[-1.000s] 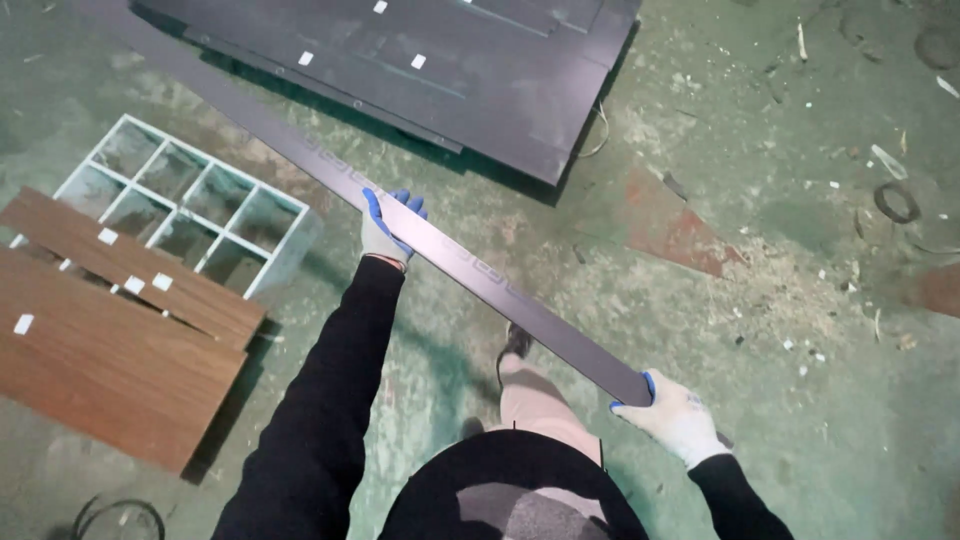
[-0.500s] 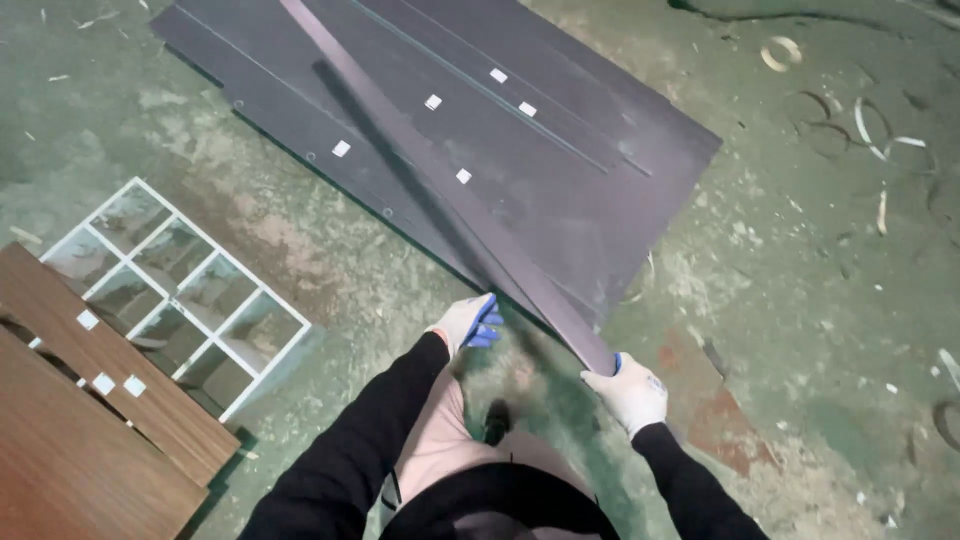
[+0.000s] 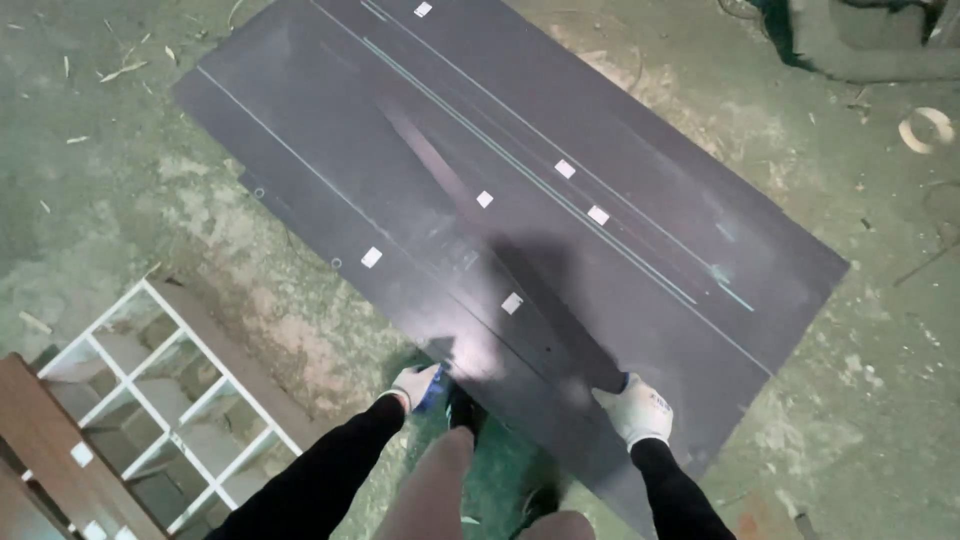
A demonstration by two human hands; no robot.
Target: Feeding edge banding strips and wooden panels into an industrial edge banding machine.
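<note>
Both my gloved hands are on the near end of a long dark strip [image 3: 520, 300] that lies along the stack of dark panels [image 3: 640, 190]. My left hand [image 3: 415, 385] is curled at the stack's near corner, though I cannot tell how firmly it grips. My right hand [image 3: 635, 410] closes over the strip's near end, further along that same near edge. Small white tags [image 3: 371, 257] dot the panels. Left of the stack sits a white grid frame [image 3: 170, 400], and beyond that frame, brown boards [image 3: 45, 450]. My foot [image 3: 462, 410] stands just under the stack's near corner, so a strip slipping from my gloves could, I judge, land on it or scrape the panel beneath.
</note>
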